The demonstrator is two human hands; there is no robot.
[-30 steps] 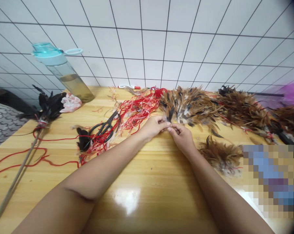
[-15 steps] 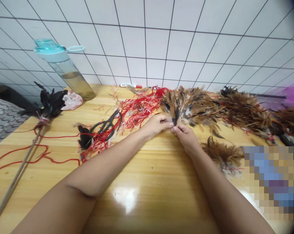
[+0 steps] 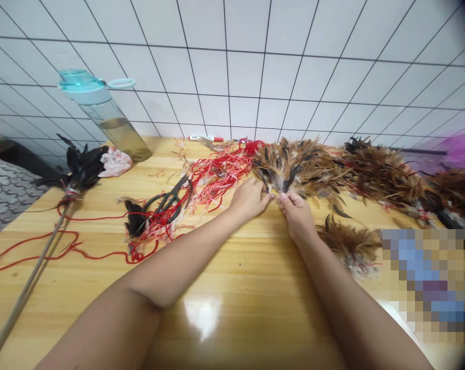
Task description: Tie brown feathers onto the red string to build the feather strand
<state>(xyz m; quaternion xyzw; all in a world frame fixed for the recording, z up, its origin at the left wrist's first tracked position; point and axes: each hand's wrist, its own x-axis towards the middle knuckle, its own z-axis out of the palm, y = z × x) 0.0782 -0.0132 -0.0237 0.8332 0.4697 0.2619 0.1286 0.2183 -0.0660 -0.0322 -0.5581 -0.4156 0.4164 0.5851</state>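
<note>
In the head view, my right hand [image 3: 297, 209] is closed, thumb and fingertips pinched on the base of some dark feathers [image 3: 288, 178] at the near edge of a brown feather pile [image 3: 313, 162]. Just left of it, my left hand [image 3: 251, 198] lies low against the pile's edge. Its thumb stretches toward the right fingertips, apart from the other fingers, whose tips are partly hidden. Beside the left hand is a tangle of red and white string [image 3: 220, 172]. A smaller bunch of brown feathers [image 3: 350, 241] lies by my right forearm.
Dark scissors [image 3: 168, 200] lie among red string at left. A stick [image 3: 28, 288] bears black feathers [image 3: 82, 167] at its end. A teal-capped bottle [image 3: 117, 128], crumpled pinkish plastic [image 3: 115, 162] and a red-and-white marker [image 3: 205, 138] are near the tiled wall. More feather bunches [image 3: 387, 172] lie right.
My left thumb has come away from the dark feathers and the left hand has shifted slightly left, opening. My right hand keeps its pinch, a little further right. The view has tilted slightly.
</note>
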